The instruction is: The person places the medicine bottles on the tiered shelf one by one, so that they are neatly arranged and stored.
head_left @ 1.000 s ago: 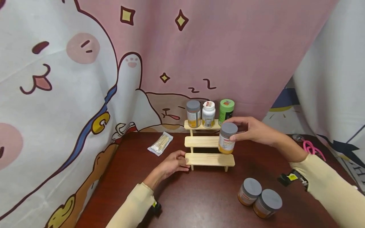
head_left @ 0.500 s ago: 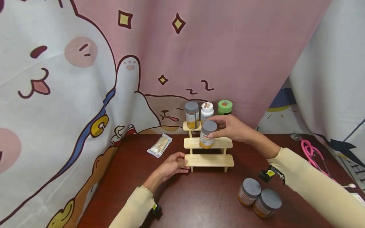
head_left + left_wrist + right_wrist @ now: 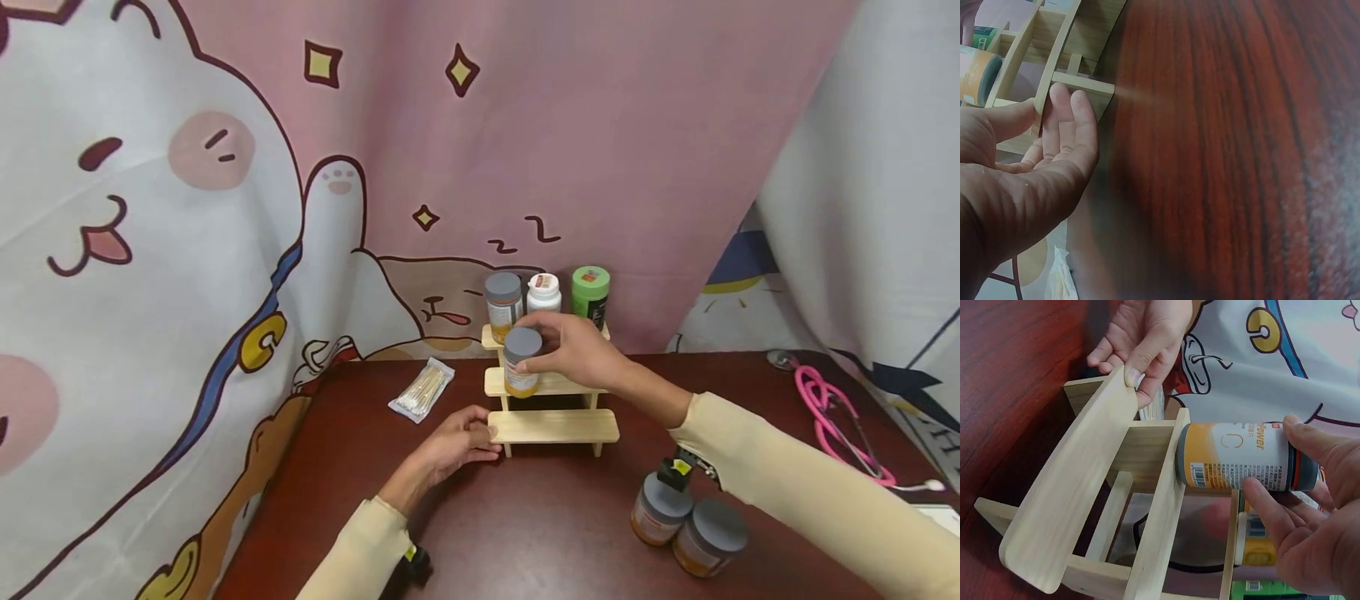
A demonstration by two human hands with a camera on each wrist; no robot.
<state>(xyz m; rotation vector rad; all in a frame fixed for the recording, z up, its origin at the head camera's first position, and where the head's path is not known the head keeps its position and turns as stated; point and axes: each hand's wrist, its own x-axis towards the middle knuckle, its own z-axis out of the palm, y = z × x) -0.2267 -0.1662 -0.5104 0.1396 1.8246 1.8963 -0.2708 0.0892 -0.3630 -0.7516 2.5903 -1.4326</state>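
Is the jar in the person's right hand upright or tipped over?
Upright: in the head view, the jar has its grey lid on top and its base toward the middle shelf. The right hand grips it.

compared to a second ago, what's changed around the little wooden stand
The right hand carried its grey-lidded jar leftward, from the right side of the wooden stand to the left end of its middle shelf, still in its grip. Unchanged: the left hand on the left end of the bottom shelf, two jars on the table.
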